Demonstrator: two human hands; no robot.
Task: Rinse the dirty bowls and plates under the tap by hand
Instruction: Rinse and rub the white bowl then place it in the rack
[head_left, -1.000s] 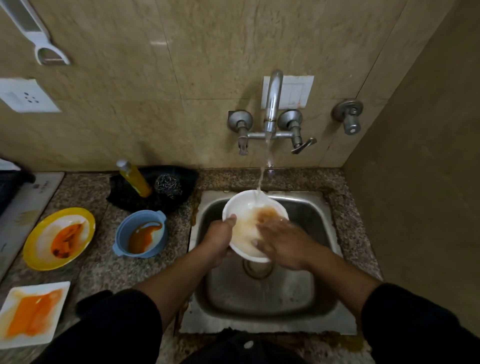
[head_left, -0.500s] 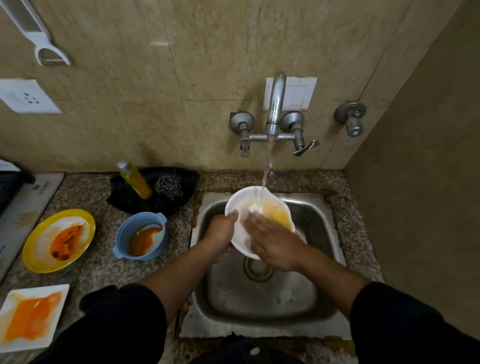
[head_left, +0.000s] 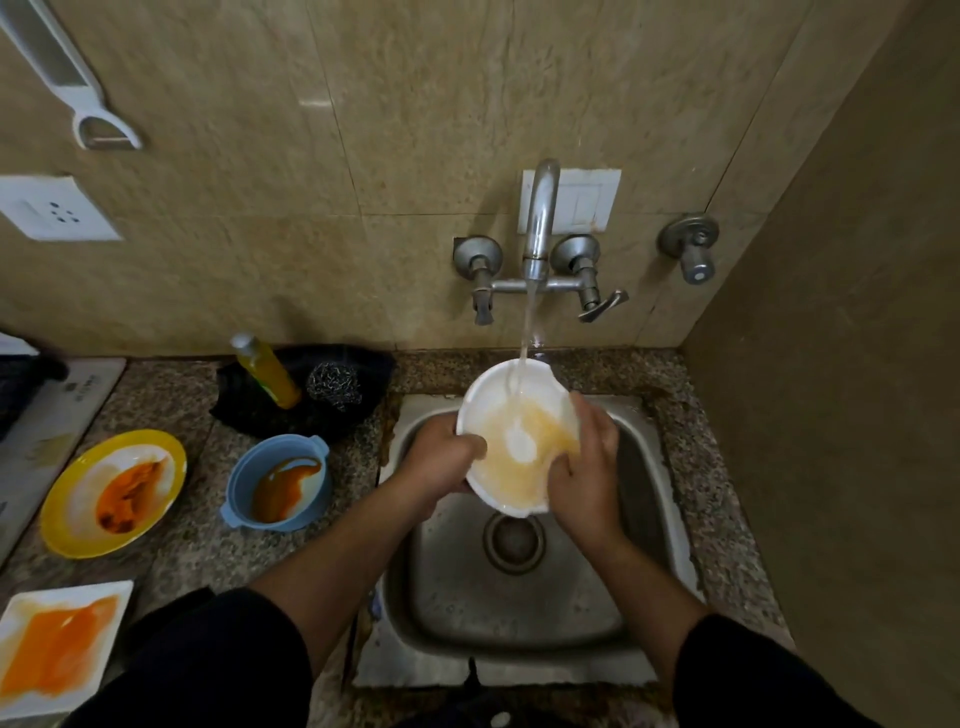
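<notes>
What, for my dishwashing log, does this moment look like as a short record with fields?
held item: round white bowl, orange-smeared inside, over the steel sink
left hand: grips the bowl's left rim
right hand: holds the bowl's right side
water: runs from the chrome wall tap into the bowl
dirty, waiting on speckled granite counter: round blue plastic bowl, round yellow plate, square white plate

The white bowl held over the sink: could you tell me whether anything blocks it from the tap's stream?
Nothing visible does: water from the steel tap falls straight into the round white bowl; the left hand and right hand hold its sides.
</notes>
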